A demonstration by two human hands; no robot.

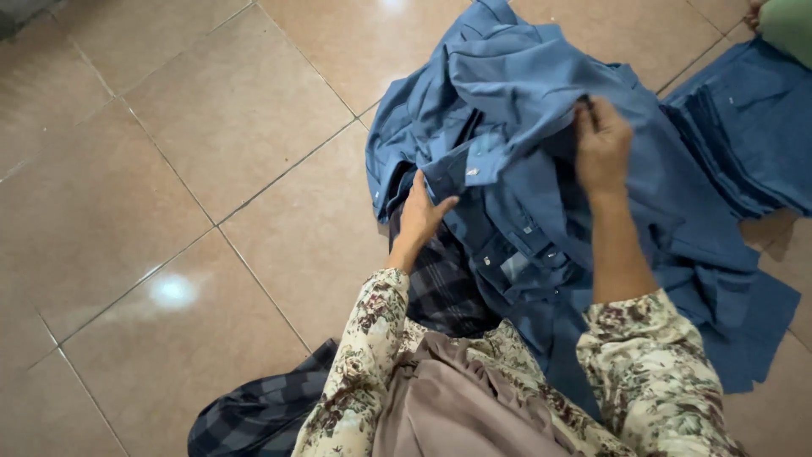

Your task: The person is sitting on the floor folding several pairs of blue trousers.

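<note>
- The blue shirt (524, 161) lies rumpled across the person's lap and spills onto the tiled floor (211, 169) ahead.
- The left hand (420, 216) rests at the shirt's near left edge, fingers tucked under the cloth and thumb on top, pinching a fold beside the button strip.
- The right hand (602, 148) is further up, near the middle of the shirt, fingers curled into a bunch of the fabric and clenched on it.
- Both forearms wear flowered sleeves (372, 355); the right sleeve is pushed back from the wrist.
- A dark checked cloth (440, 283) shows under the shirt, between the arms, and again low at the left by the floor.
- A stack of folded blue cloth (753, 135) sits on the floor to the right, just beside the shirt.
- Another person's green sleeve (791, 25) shows at the top right corner, above that stack.
</note>
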